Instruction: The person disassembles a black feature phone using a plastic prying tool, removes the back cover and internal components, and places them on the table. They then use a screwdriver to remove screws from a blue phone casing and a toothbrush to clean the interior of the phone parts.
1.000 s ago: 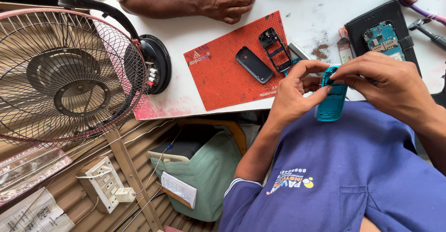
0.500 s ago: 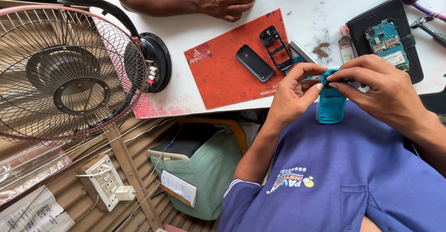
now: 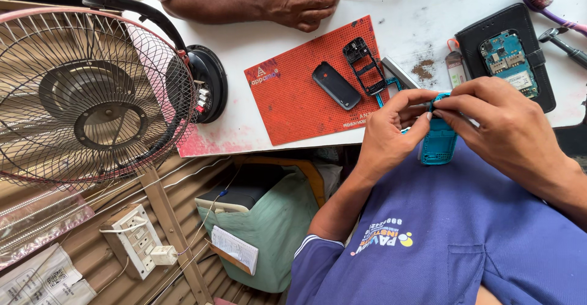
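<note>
A small turquoise plastic phone shell, ribbed with rows of small openings, hangs upright just off the near edge of the white worktable, over the lap of a person in a blue shirt. The left hand is curled closed around the shell's left side, thumb and forefinger pinching near its top. The right hand closes on the top edge from the other side, its fingertips pressed against the shell and meeting those of the left. Just beyond the hands, on the table, lies an orange-red perforated work mat carrying a black oval phone back cover and, beside it, a black open phone frame. To the right sits a black wallet-style case with a blue-green circuit board resting on it. At the far edge of the table another person's hand lies flat, fingers loosely bent. At the left, a pink wire-caged table fan stands by the table's edge.
</note>
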